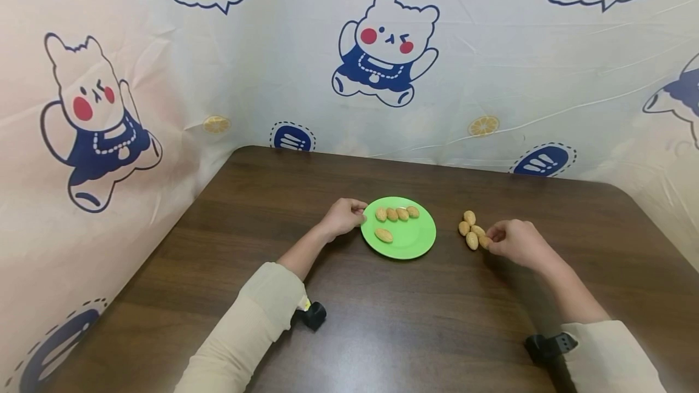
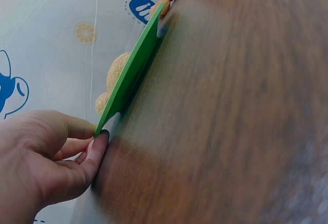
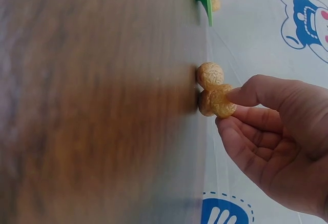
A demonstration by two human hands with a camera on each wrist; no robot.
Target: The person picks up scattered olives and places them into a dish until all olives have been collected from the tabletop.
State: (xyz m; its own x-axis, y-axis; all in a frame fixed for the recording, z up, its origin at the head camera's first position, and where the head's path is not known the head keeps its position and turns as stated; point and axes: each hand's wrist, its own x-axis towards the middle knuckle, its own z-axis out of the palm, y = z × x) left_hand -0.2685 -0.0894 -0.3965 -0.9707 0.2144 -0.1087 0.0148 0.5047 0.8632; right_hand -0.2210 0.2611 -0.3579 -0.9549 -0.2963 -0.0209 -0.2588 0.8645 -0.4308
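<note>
Clock positions read in the head view, 12 away from the person. On the dark wood-grain table (image 1: 409,326) we find a green plate (image 1: 406,242), the left hand (image 1: 343,218) at its rim between 9 and 10 o'clock. In the left wrist view we see thumb and fingers pinching that rim, one side to each face.

On the plate we count five shelled-in peanuts: a row of four peanuts (image 1: 402,214) curving from 10 o'clock to between 1 and 2, and a lone peanut (image 1: 384,235) lying at 8, apart from the row.

Near the plate, off its 3 o'clock side, we log a small cluster of peanuts (image 1: 477,231) on the bare wood. At the cluster's 4 o'clock edge, the right hand (image 1: 517,240) pinches one more, the gripped peanut (image 3: 224,101), between thumb and fingertips. The right wrist view shows it overlapping its neighbours; whether it is clear of the wood we cannot tell.

Both arms come in from the near edge, the left from 7 o'clock, the right from 4 to 5. Each wears a pale sleeve (image 1: 240,326) and a black wrist device (image 1: 548,347).

Behind the table we record a pale printed backdrop (image 1: 273,65): a winking bear (image 1: 377,71) at 12 o'clock, an orange slice (image 1: 483,126) between 1 and 2.
</note>
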